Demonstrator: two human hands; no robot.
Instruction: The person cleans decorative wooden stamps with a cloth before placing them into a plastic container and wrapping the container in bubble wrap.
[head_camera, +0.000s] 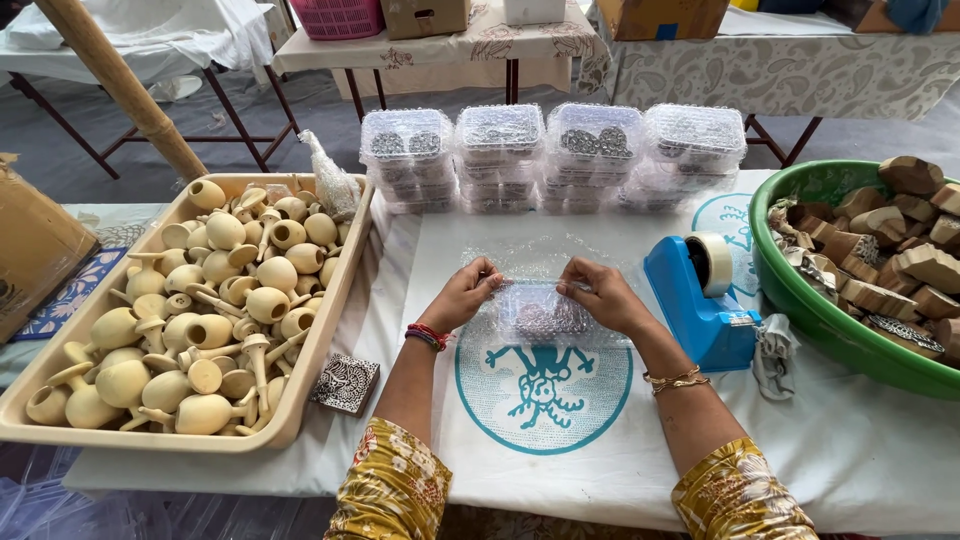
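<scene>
Bubble-wrapped block (541, 312) on white cloth (800, 440), pinched at top corners by left hand (462, 296) and right hand (600, 294); likely to unroll if either pinch slackens before taping.

I see both forearms extended forward, converging over teal emblem (543, 385) on cloth. Left hand (462, 296): fingers curled, tips pinched, just beyond emblem's upper left edge. Right hand (600, 295): same pinch pose, beyond emblem's upper right edge. Bangles on both wrists. Patterned yellow sleeves at elbows.
</scene>
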